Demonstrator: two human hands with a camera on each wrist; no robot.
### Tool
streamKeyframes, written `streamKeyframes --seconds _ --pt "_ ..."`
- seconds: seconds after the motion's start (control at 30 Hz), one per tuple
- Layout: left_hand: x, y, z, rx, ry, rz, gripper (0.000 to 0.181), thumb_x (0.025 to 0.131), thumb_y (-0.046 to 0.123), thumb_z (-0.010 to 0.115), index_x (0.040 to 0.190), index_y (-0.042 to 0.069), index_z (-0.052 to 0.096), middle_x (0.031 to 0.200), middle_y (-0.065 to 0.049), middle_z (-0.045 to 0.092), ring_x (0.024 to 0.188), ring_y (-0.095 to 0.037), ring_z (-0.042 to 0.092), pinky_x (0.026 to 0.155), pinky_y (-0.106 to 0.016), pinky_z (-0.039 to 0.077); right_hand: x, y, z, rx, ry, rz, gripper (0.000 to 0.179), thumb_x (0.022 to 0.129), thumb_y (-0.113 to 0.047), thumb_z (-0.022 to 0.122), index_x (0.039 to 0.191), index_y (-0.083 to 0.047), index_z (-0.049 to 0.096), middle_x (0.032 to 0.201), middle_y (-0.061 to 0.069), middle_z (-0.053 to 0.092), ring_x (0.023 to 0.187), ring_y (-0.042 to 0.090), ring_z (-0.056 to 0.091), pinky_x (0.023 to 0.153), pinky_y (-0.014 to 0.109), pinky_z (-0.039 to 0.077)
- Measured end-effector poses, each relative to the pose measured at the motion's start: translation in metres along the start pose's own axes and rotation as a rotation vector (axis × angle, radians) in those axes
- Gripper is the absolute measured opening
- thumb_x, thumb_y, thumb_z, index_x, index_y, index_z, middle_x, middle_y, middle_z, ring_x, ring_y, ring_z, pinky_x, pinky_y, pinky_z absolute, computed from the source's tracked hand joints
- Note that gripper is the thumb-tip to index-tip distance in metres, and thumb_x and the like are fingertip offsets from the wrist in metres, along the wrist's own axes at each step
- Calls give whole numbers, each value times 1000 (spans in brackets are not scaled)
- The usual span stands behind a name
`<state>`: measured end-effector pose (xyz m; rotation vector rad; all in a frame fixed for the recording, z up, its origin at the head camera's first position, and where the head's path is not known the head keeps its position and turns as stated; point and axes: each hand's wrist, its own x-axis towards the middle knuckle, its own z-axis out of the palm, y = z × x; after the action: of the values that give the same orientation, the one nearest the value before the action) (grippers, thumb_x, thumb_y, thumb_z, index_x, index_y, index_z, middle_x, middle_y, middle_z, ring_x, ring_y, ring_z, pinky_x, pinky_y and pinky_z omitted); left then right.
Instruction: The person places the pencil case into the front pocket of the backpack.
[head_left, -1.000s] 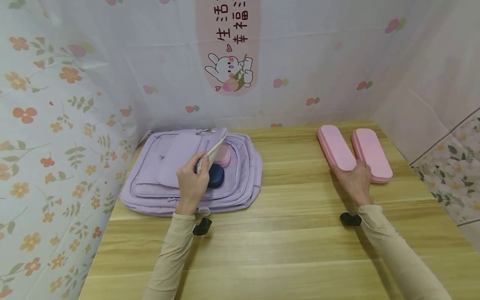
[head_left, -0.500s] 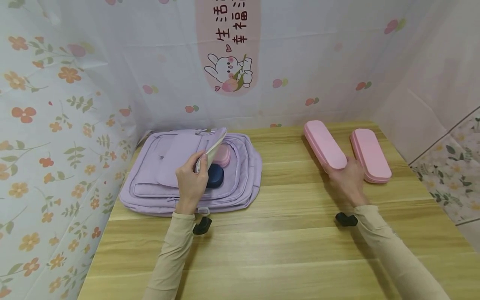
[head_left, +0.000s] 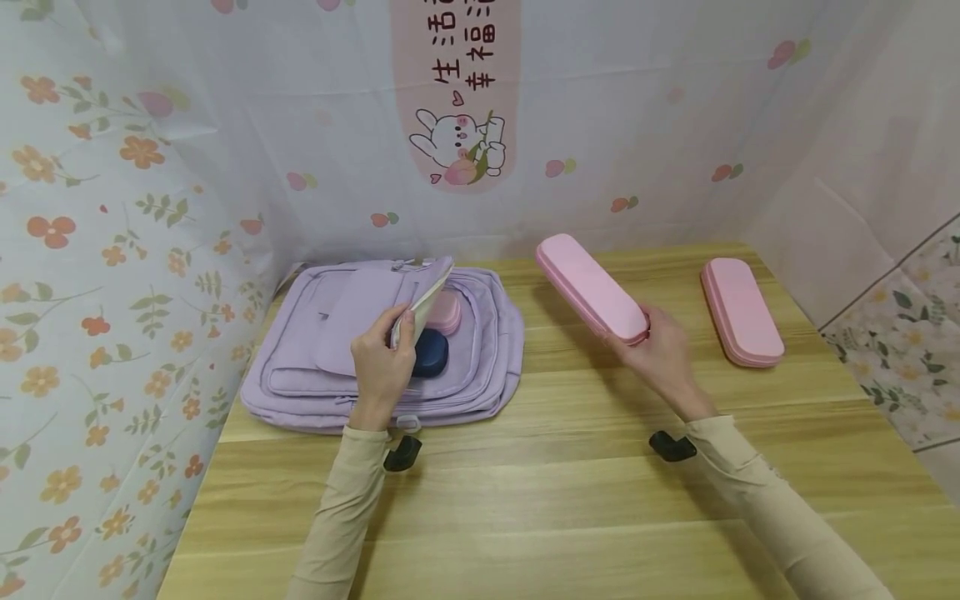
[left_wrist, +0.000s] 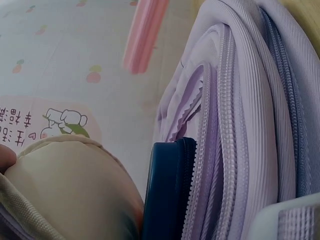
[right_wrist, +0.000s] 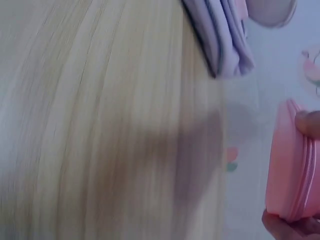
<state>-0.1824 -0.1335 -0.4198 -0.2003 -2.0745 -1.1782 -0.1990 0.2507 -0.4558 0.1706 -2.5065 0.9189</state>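
Observation:
My left hand [head_left: 382,358] pinches the lifted front flap [head_left: 426,304] of a lavender backpack [head_left: 300,333] lying flat at the left. Inside the opened pocket sit a dark blue zip case [head_left: 430,353] and a small pink case [head_left: 445,312]. In the left wrist view the flap's pale lining [left_wrist: 75,185] bulges beside the blue case [left_wrist: 167,190]. My right hand [head_left: 663,354] grips the near end of a long pink zip case [head_left: 592,287], held tilted above the table. The right wrist view shows thumb and fingers on opposite sides of this pink case [right_wrist: 290,165].
A second long pink case [head_left: 742,311] lies on the wooden table [head_left: 525,517] at the right. Patterned fabric [head_left: 600,100] hangs behind the table, and flowered fabric [head_left: 97,333] covers the left side. A buckle [head_left: 408,422] sticks out from the backpack's near edge.
My right hand has carried the long pink case leftward, away from the second one, and it is now lifted and more tilted. My left hand stays at the flap.

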Motion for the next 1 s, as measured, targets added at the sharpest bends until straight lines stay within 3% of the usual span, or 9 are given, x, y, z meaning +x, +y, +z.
streamKeyframes --seconds 0.1,0.2,0.27,0.4,0.53,0.73,1.0 --pt "1 0 -1 2 0 5 21 97 11 67 110 -2 76 94 -22 77 64 -26 65 61 -26 47 -1 -12 2 35 -54 -30 64 74 -18 86 122 16 59 108 33 67 94 43 65 78 43 53" --pt "1 0 0 -6 4 5 21 98 11 66 110 -3 76 95 -23 77 68 -30 68 62 -41 53 -2 -24 5 107 -146 -42 63 77 -16 87 125 14 59 109 29 68 94 37 67 76 32 54" --pt "2 0 0 -14 11 2 21 98 11 66 110 -3 76 97 -23 76 76 -33 72 68 -47 56 -3 -32 7 155 -214 -46 65 77 -16 87 128 11 58 114 27 68 99 36 67 79 33 57" --pt "2 0 0 -25 38 -6 21 98 12 66 109 -3 76 99 -24 76 82 -37 74 73 -52 57 -6 -45 13 231 -329 -39 68 78 -19 88 133 6 57 123 23 66 109 35 66 88 48 57" --pt "3 1 0 -38 65 -14 21 99 13 65 109 -1 76 99 -23 76 84 -37 74 74 -53 57 -7 -54 21 326 -406 12 68 78 -21 89 134 1 57 127 19 65 113 32 64 93 46 56" --pt "4 2 1 -50 96 -31 21 99 13 65 109 -1 76 100 -23 76 86 -37 74 75 -52 56 -3 -59 38 488 -476 49 70 77 -17 90 137 -2 57 132 17 62 119 30 62 100 40 52" --pt "6 6 1 -53 140 -29 21 100 13 64 108 -2 76 98 -23 76 82 -36 73 73 -49 55 10 -68 55 579 -499 22 74 75 -9 91 141 -3 57 134 17 52 124 31 54 107 41 48"
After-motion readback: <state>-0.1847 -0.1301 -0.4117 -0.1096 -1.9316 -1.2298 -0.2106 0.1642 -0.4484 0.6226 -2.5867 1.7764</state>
